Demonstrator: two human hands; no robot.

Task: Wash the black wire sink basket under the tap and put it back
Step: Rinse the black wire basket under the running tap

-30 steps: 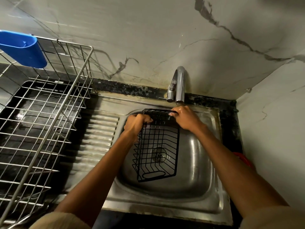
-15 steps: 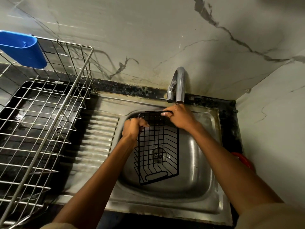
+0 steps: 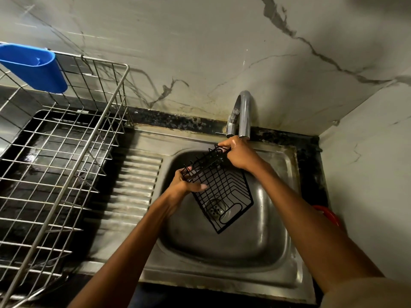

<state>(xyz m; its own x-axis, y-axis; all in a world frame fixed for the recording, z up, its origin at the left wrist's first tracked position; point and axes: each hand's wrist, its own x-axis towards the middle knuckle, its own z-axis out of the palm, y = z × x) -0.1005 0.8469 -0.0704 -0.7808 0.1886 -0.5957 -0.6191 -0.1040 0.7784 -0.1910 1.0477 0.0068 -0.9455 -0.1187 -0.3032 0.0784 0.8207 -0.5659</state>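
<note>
The black wire sink basket (image 3: 224, 192) hangs tilted over the steel sink bowl (image 3: 264, 218), its top edge just under the spout of the curved metal tap (image 3: 243, 114). My left hand (image 3: 185, 182) grips the basket's upper left corner. My right hand (image 3: 239, 155) grips the upper right corner, directly below the spout. The basket's lower end points down toward the drain strainer (image 3: 215, 207). Whether water is running I cannot tell.
A large steel wire dish rack (image 3: 66, 163) stands on the left over a dark tray, with a blue plastic cup holder (image 3: 33, 67) hooked on its back rim. The ribbed drainboard (image 3: 135, 185) lies between rack and bowl. Marble walls close the back and right. A red object (image 3: 329, 215) sits by the sink's right edge.
The basket has turned clockwise and tipped, its lower end swinging to the right. My left hand dropped lower on the left corner while my right hand stayed under the spout.
</note>
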